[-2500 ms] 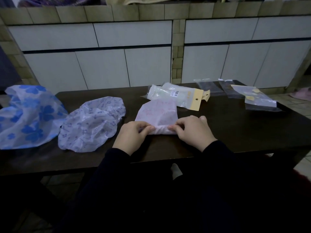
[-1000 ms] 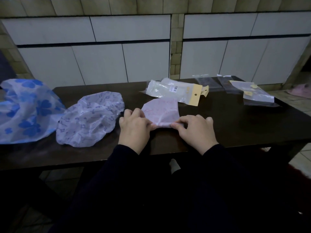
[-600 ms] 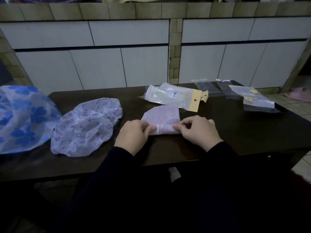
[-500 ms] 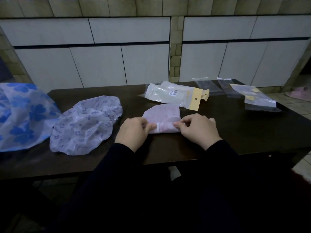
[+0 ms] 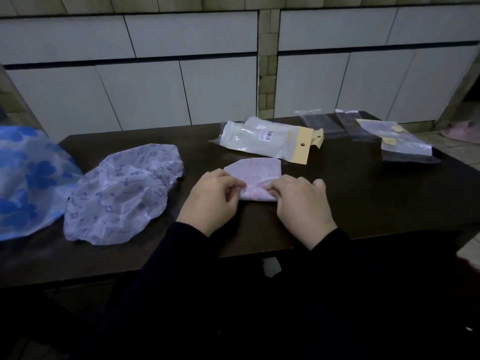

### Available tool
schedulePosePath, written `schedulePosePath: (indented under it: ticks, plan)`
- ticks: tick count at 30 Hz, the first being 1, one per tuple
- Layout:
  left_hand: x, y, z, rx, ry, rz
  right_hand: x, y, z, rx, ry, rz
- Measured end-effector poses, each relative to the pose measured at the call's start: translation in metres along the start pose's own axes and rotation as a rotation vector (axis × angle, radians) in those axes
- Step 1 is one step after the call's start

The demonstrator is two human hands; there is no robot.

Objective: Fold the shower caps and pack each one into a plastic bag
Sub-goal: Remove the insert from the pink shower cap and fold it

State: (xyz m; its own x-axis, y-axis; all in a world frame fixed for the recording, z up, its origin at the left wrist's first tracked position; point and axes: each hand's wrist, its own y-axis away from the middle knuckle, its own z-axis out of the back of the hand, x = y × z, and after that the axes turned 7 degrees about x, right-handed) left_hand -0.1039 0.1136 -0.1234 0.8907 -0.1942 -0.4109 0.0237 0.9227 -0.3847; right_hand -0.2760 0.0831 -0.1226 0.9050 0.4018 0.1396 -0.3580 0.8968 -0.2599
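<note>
- We see a dark table (image 5: 363,198) from the head view, with white cabinet doors (image 5: 145,100) behind its far edge.
- The pink shower cap (image 5: 255,170) lies folded on the table near the front edge, at the centre; its near edge is rolled or folded over.
- Our left hand (image 5: 213,198) pinches the left end of that rolled edge, fingers curled in, thumb against the plastic.
- Our right hand (image 5: 301,201) pinches the right end of the same edge, fingers curled, the hand's back facing the camera.
- Both hands are in contact with the cap; how far each fingertip reaches under the fold we cannot tell.
- Dark sleeves (image 5: 259,294) cover both forearms.
- The purple-patterned shower cap (image 5: 122,193) lies unfolded and crumpled to the left of the left hand, apart from it.
- The blue-flowered shower cap (image 5: 28,183) lies at the table's left end, touching or overlapping the purple one; which, we cannot tell.
- A packed plastic bag (image 5: 262,140) with a yellow header card (image 5: 302,148) lies just beyond the pink cap.
- Empty clear bags (image 5: 319,123) lie flat at the far right edge.
- Another bag with yellow pieces (image 5: 397,141) rests at the right corner; its contents are too dim to identify.
</note>
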Motion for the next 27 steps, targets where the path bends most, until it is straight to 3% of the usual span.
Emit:
schedulePosePath:
  ticks: [11, 18, 24, 27]
  plan:
    - [0.012, -0.007, 0.005, 0.246, 0.171, 0.174, 0.000, 0.005, 0.009, 0.164, 0.115, 0.026]
    - [0.012, -0.007, 0.001, 0.203, 0.177, 0.221, -0.005, -0.002, 0.016, 0.238, 0.062, 0.014]
    - [0.010, -0.007, 0.002, 0.105, -0.042, 0.026, -0.017, -0.015, 0.016, 0.242, -0.079, 0.002]
    - [0.010, -0.010, 0.002, 0.092, -0.045, 0.030, -0.018, -0.018, 0.010, 0.179, -0.269, -0.063]
